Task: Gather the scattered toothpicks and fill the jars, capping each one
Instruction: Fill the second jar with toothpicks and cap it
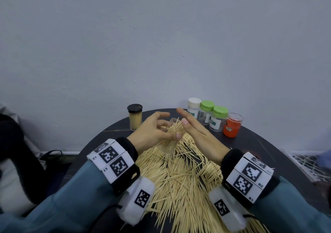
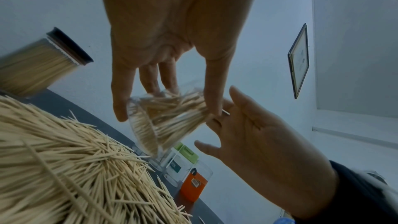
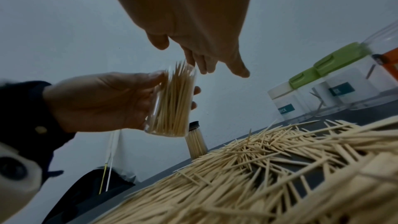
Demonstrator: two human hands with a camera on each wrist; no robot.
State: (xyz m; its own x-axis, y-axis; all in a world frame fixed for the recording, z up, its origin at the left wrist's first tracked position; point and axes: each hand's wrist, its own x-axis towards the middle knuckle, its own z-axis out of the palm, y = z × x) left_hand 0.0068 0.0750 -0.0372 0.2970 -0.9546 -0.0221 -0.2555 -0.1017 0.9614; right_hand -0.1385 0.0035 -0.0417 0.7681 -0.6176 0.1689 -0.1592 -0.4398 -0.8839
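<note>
One black-lidded jar (image 1: 135, 119) stands full; my left hand (image 1: 154, 130) grips a nearly full jar (image 3: 172, 103), right hand (image 1: 198, 132) flat with fingers straight, heap of toothpicks (image 1: 182, 179) left on the tabletop.

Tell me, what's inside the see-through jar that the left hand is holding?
Toothpicks fill the clear jar gripped by the left hand, their tips poking out of its open, uncapped top. Whether anything lies beneath them at the bottom is hidden by the packed sticks.
</note>
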